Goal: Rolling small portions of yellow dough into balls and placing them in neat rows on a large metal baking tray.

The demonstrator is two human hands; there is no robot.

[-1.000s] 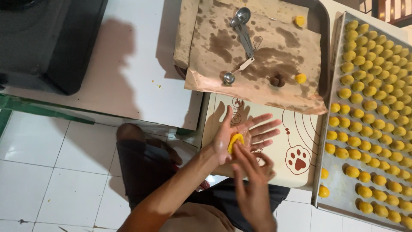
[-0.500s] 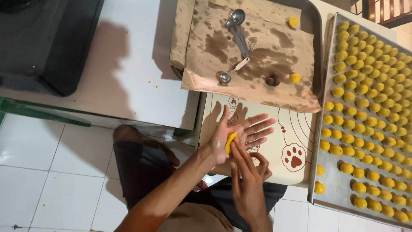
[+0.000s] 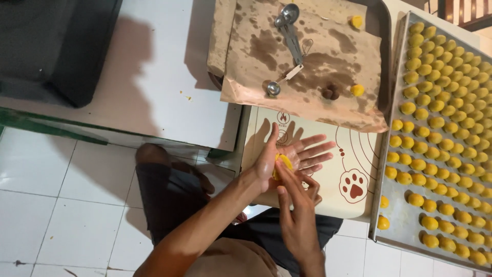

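A: Dough (image 3: 283,163), yellow and soft, a small flattened lump, lies in our left hand (image 3: 287,156), the palm turned up and fingers spread wide over the mat (image 3: 359,154).

B: Our right hand (image 3: 297,215) comes in from below, its fingertips (image 3: 281,169) pressing on the lump, fingers close together, gripping nothing else.

A: Against half a second ago, we see the lump less rolled-up and more spread in the palm; the left hand's fingers have opened a little wider. Both hands hang at much the same spot over the mat.

B: Counted: one lump in hand. Two yellow balls (image 3: 356,21) on the stained brown paper (image 3: 307,56), plus one dark lump (image 3: 330,93) beside the lower one.

A: One set of metal measuring spoons (image 3: 288,31) on that paper. One red paw print (image 3: 354,185) on the mat.

B: One metal tray (image 3: 397,225) at right, packed with rows of yellow balls (image 3: 435,123), too many for us to count surely. Three more sit just off its left rim, as far as we can tell.
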